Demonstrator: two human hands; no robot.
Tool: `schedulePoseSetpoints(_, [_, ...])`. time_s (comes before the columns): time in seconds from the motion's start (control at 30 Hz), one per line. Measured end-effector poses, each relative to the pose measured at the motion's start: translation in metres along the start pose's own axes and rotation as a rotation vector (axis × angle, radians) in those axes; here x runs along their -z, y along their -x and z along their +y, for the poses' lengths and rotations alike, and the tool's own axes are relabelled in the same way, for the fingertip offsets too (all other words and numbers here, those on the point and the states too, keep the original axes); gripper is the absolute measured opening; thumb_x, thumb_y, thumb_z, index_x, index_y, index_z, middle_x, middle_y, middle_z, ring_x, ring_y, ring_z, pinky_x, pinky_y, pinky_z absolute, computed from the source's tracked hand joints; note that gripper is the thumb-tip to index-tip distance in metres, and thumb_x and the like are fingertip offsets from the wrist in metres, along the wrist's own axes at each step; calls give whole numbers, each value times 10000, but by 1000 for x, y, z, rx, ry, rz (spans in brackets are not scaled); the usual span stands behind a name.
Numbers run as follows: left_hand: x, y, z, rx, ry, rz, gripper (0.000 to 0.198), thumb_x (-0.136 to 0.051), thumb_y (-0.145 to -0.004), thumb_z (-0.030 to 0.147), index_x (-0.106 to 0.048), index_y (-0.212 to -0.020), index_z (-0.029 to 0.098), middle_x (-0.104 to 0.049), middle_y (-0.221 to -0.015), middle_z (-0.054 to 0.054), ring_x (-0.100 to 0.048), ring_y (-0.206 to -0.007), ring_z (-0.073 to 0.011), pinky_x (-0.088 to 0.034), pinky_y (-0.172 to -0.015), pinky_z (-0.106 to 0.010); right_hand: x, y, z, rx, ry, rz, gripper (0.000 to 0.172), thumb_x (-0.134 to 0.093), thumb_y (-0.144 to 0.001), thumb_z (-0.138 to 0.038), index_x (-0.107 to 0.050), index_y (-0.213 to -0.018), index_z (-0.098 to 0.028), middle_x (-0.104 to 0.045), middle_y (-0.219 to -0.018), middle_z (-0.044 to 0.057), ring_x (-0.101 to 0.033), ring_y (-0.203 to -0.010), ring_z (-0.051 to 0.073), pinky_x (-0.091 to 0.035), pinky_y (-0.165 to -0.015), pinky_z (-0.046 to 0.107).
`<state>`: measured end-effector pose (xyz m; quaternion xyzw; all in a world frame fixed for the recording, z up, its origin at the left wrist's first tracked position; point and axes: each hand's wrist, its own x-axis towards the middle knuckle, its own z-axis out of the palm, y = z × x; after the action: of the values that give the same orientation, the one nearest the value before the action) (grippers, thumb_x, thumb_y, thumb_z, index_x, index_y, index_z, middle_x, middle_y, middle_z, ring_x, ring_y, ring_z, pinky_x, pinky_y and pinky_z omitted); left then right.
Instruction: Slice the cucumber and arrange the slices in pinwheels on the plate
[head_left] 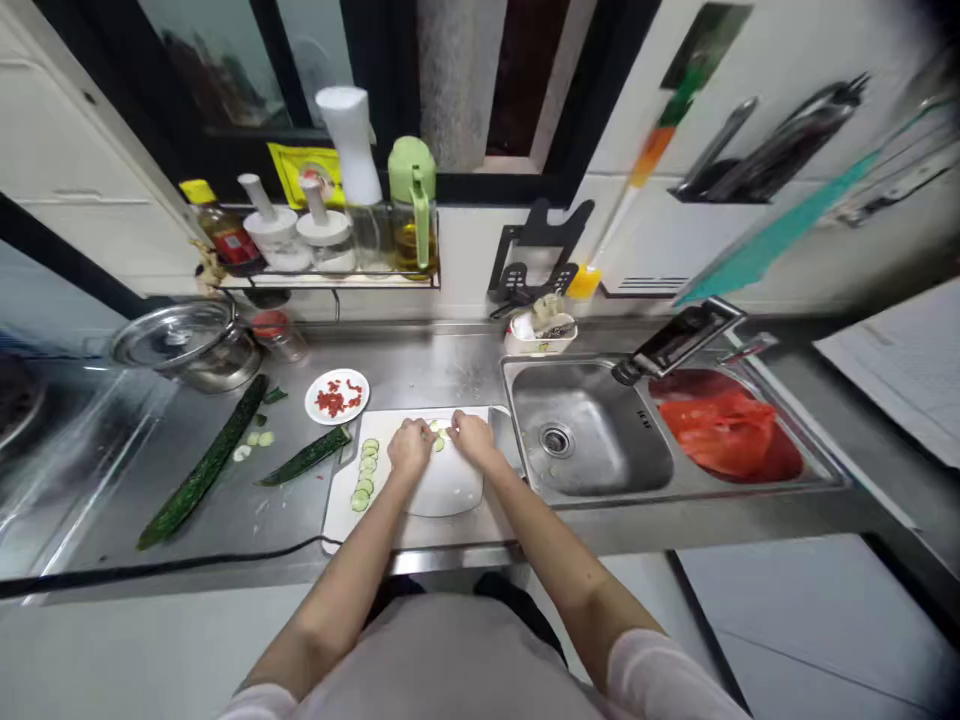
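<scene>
Over a smooth, glossy white plate (444,492), the left hand (411,445) and right hand (472,440) curl their fingers inward, pale round cucumber slices (440,437) between them; whether either pinches one, I cannot tell. The plate rests on a flat white board (339,520), beside a row of thin, green-rimmed discs (366,474). Further left, a long, bumpy cucumber (202,470) lies on sheeny metal counter (420,365).

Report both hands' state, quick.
Left hand: fingers curled beside the cucumber slices over the white plate; grip cannot be told.
Right hand: fingers bent in toward the same slices; grip cannot be told either.
</scene>
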<state>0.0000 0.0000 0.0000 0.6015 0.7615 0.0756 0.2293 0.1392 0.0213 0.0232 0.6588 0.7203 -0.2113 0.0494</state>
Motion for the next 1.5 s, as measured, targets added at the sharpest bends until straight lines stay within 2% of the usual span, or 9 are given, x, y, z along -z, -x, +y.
schedulePoseSetpoints(0.33, [-2,0,1,6,35,10,229,-566,-869,439,-684,-877,243,-633,-1051,-46,-613,-899,-192,-405,-706,-274,0,1,-1,-5,9,-17,235,-469,-949,-322,-576,-1121,-203,-687,-1088,110,-635,-1013,211,-410,-773,275])
schedulePoseSetpoints(0.5, [-2,1,1,12,40,14,213,-571,-866,417,-682,-870,235,-640,-1033,-50,-614,-891,-193,-400,-696,-272,-3,9,-3,-4,-1,21,246,-479,-948,-367,-572,-1114,-210,-694,-1064,101,-637,-993,205,-398,-767,269])
schedulePoseSetpoints(0.77, [-3,4,1,-13,52,36,204,-566,-872,398,-677,-865,226,-643,-1040,-55,-614,-901,-190,-399,-703,-265,-14,23,-10,-30,4,11,247,-501,-935,-381,-583,-1100,-217,-697,-1054,80,-642,-964,198,-383,-729,260])
schedulePoseSetpoints(1.0, [-2,5,1,-14,97,37,199,-566,-875,394,-674,-858,227,-645,-1028,-49,-608,-883,-181,-377,-686,-258,-17,32,-8,-34,-65,97,254,-446,-960,-380,-607,-1058,-211,-705,-975,66,-644,-890,190,-340,-684,255])
schedulePoseSetpoints(1.13, [0,9,-3,-38,176,90,181,-563,-878,365,-665,-843,220,-656,-956,-38,-597,-843,-169,-361,-676,-254,-21,48,1,-29,-135,169,264,-424,-970,-386,-623,-1000,-216,-698,-866,38,-631,-829,171,-298,-639,244])
schedulePoseSetpoints(1.3, [9,22,-17,-62,303,184,179,-575,-856,361,-669,-832,211,-658,-871,-27,-590,-791,-161,-377,-687,-252,-30,76,15,-22,-236,263,293,-403,-967,-387,-640,-941,-217,-669,-735,10,-605,-721,152,-266,-597,239])
schedulePoseSetpoints(1.5, [17,58,-58,-70,367,234,218,-540,-846,383,-674,-823,213,-646,-802,-22,-592,-773,-174,-402,-700,-262,-37,106,32,-23,-312,314,341,-373,-950,-405,-652,-899,-215,-661,-697,18,-598,-668,160,-265,-575,242])
